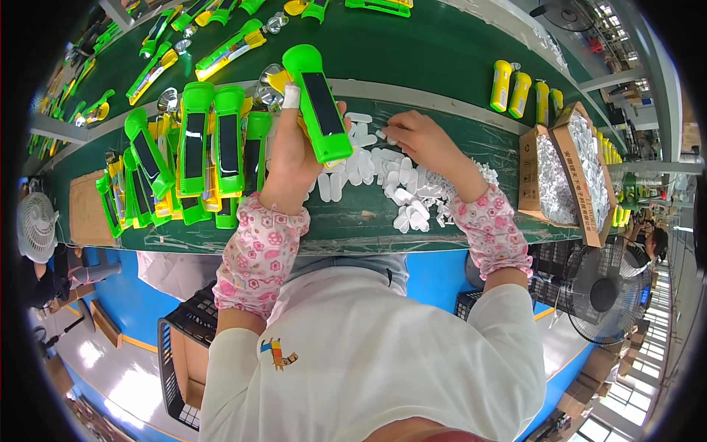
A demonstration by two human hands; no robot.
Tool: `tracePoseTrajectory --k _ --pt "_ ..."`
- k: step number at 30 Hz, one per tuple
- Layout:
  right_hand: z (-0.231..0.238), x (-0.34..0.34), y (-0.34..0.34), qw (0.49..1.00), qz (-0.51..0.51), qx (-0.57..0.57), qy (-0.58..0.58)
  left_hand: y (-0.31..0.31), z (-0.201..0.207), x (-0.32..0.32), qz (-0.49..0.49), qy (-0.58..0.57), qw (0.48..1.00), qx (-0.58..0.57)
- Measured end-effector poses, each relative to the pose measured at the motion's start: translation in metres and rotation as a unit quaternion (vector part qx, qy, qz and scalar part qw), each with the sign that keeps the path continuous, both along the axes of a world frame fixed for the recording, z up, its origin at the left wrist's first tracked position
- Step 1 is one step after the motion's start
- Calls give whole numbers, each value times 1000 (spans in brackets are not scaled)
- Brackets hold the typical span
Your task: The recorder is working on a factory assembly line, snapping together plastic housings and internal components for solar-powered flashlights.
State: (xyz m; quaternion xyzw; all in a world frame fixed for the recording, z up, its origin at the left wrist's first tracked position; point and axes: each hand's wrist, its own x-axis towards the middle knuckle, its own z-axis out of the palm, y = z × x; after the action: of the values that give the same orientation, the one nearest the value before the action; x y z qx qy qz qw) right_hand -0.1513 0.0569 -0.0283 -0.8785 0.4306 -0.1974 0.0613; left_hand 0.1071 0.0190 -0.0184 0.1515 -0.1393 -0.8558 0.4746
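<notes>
My left hand (292,158) is closed around a green flashlight (319,103) with a dark panel along its side, held tilted above the table; white tape wraps the thumb. A yellow part and a shiny reflector (269,85) show beside its upper end. My right hand (426,140) is at the far side of a heap of white oval plastic pieces (362,166). Its fingertips are drawn together among the pieces, and what they grip is too small to make out. Left of my left hand, several green-and-yellow flashlights (194,140) stand piled together, some with reflectors hanging loose.
More flashlights (232,51) lie on the green belt (398,51) beyond the table's raised edge. Yellow flashlight bodies (501,85) stand at the far right. A cardboard box (536,173) of small shiny parts sits right of my right arm. A black fan (605,295) stands lower right.
</notes>
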Motion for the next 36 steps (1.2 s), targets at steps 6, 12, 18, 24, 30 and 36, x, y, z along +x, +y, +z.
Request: tracePoseTrajectory --k 6,12,18,24,30,36 --pt "-4 -1 1 997 13 -29 66 14 8 -9 12 -26 999 16" --pt "13 11 23 831 -142 296 -450 18 5 -4 18 -54 998 -19" --pt "61 34 28 815 -104 245 -515 18 -6 -19 24 -87 991 -96" --pt "97 62 11 929 -22 137 -344 28 6 -33 25 -39 997 -60" --pt "144 83 8 991 45 107 -65 40 19 -32 -43 60 996 -43" --pt "160 76 -3 979 49 194 -25 40 11 -30 -148 115 976 -110"
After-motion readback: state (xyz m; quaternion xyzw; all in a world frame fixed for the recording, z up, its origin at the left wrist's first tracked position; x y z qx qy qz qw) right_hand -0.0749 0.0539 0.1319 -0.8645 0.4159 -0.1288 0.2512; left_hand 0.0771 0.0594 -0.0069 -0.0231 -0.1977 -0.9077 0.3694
